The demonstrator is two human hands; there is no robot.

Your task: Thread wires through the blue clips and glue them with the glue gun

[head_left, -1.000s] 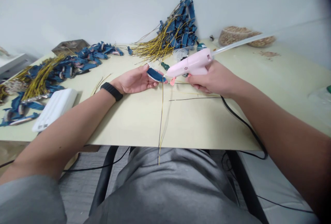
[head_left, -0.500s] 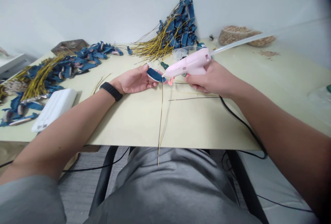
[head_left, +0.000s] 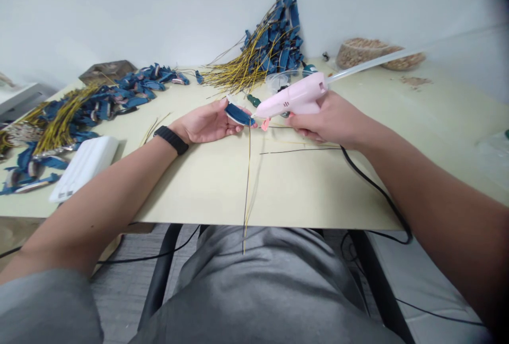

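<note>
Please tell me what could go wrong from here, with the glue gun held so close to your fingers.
The nozzle of the pink hot glue gun sits beside the fingertips of the left hand, so a burn seems possible. The blue piece might slip from those fingers. The black cord by the right forearm could snag.

My surface (head_left: 302, 190) carries a heap of blue wired pieces (head_left: 274, 52) at upper middle, a second heap (head_left: 67, 121) at left, a white box (head_left: 83, 169) at lower left, and a bowl (head_left: 377, 53) at upper right.

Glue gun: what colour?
The glue gun is pale pink; it shows best in the head view.
</note>
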